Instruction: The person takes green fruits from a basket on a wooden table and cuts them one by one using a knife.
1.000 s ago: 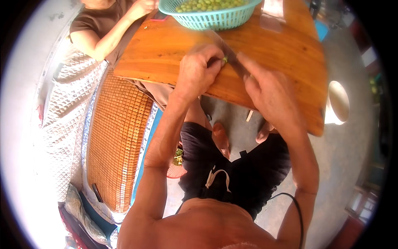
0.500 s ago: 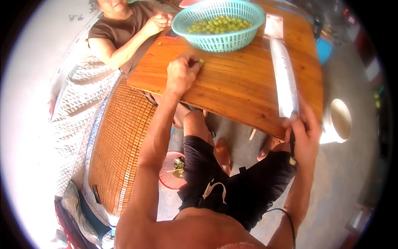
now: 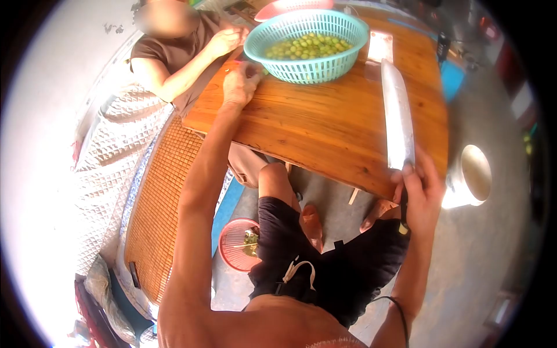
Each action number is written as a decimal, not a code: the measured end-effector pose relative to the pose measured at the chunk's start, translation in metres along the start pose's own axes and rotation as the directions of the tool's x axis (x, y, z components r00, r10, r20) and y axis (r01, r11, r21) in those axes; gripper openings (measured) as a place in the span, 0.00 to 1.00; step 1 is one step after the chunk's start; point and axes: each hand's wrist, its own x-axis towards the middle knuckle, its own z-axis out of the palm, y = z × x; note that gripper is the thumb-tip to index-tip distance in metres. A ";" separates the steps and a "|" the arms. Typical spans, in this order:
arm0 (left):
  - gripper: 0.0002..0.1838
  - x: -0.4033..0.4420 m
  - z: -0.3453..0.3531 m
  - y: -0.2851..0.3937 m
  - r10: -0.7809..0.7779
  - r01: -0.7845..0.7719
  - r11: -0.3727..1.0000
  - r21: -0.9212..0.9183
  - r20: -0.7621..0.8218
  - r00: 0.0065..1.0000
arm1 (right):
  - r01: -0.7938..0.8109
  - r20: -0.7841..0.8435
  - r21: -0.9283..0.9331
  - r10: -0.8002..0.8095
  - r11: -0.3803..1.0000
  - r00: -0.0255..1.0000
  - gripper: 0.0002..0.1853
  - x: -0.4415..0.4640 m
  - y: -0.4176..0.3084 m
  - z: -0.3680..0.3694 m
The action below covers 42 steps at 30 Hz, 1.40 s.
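Just beyond the left hand (image 3: 239,87), another person's hand (image 3: 227,42) is close enough to be nudged if either reaches sideways. The left hand's fingers are bent, and seem to pinch a small green fruit (image 3: 265,72) at their tips; the grip is partly hidden, so how firm it is I cannot tell. Something that small and round could slip out and roll off the worktop (image 3: 325,119). Right beside those fingers stands the blue basket (image 3: 306,74) of green fruits (image 3: 310,46); a careless knock from the knuckles could shift it or spill some. Ahead of the right hand (image 3: 427,194), the knife (image 3: 398,113) points away over the boards, its dark handle held between thumb and fingers. That hold looks light, so the long blade could twist or drop, and a swing leftward would bring its edge towards the basket and the left hand.
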 end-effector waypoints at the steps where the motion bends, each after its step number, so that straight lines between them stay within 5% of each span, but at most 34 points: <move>1: 0.13 -0.001 -0.008 -0.003 -0.006 0.004 0.999 -0.040 -0.048 0.999 | -0.010 -0.005 -0.019 0.010 1.000 1.000 0.23 0.000 -0.001 0.000; 5: 0.09 0.018 -0.038 0.011 0.097 -0.141 0.975 -0.173 -0.241 0.966 | -0.044 -0.009 -0.021 0.044 0.999 0.999 0.21 0.002 -0.002 0.002; 7: 0.08 0.037 -0.041 0.032 0.191 -0.248 0.918 -0.309 -0.204 0.960 | -0.024 -0.006 -0.006 0.024 1.000 1.000 0.21 0.001 0.001 0.002; 8: 0.09 0.053 -0.035 0.035 0.359 -0.394 0.906 -0.158 -0.210 0.910 | 0.000 -0.012 0.010 0.000 1.000 1.000 0.21 0.001 0.002 0.002; 10: 0.12 0.053 -0.050 0.097 0.209 -0.205 0.978 -0.037 0.208 0.956 | -0.012 -0.010 0.017 0.012 1.000 1.000 0.21 0.001 0.001 0.002; 12: 0.14 0.066 -0.039 0.125 0.216 -0.301 0.950 0.086 0.516 0.829 | -0.023 -0.014 0.018 0.024 1.000 1.000 0.21 0.000 0.000 0.001; 13: 0.14 0.076 -0.023 0.128 0.219 -0.301 0.950 0.080 0.515 0.829 | -0.026 -0.026 0.033 0.027 0.999 0.999 0.23 0.000 0.000 0.002; 15: 0.15 0.089 0.003 0.133 0.164 -0.384 0.913 0.136 0.739 0.653 | -0.027 -0.041 0.049 0.029 0.998 0.999 0.25 0.001 0.000 0.001; 25: 0.21 0.086 0.012 0.154 0.019 -0.142 0.987 0.079 0.814 0.581 | -0.038 -0.019 0.099 0.040 0.994 0.999 0.22 0.003 -0.003 0.000; 29: 0.21 0.084 0.010 0.152 0.082 -0.218 0.974 0.061 0.802 0.591 | -0.045 -0.012 0.129 0.047 0.991 0.999 0.21 0.003 -0.006 0.001; 31: 0.13 0.078 -0.002 0.161 0.272 -0.417 0.903 0.105 0.611 0.743 | -0.047 -0.017 0.122 0.049 0.991 0.999 0.21 0.003 -0.004 0.001; 32: 0.13 0.078 -0.014 0.160 0.274 -0.416 0.904 0.099 0.613 0.741 | -0.059 -0.017 0.120 0.062 0.991 0.998 0.21 0.003 -0.002 0.001; 34: 0.11 0.082 -0.048 0.151 0.420 -0.296 0.893 -0.338 0.391 0.819 | -0.051 -0.011 0.083 0.052 0.995 0.999 0.21 0.002 -0.003 -0.001; 36: 0.10 0.037 -0.087 0.155 0.266 -0.028 0.803 -0.596 0.316 0.911 | -0.050 -0.005 0.059 0.050 0.997 0.999 0.21 0.002 -0.002 0.000; 42: 0.11 -0.093 -0.052 0.116 0.414 -0.270 0.873 -0.407 0.324 0.851 | -0.122 0.068 0.026 0.120 0.992 0.990 0.24 0.001 -0.007 0.011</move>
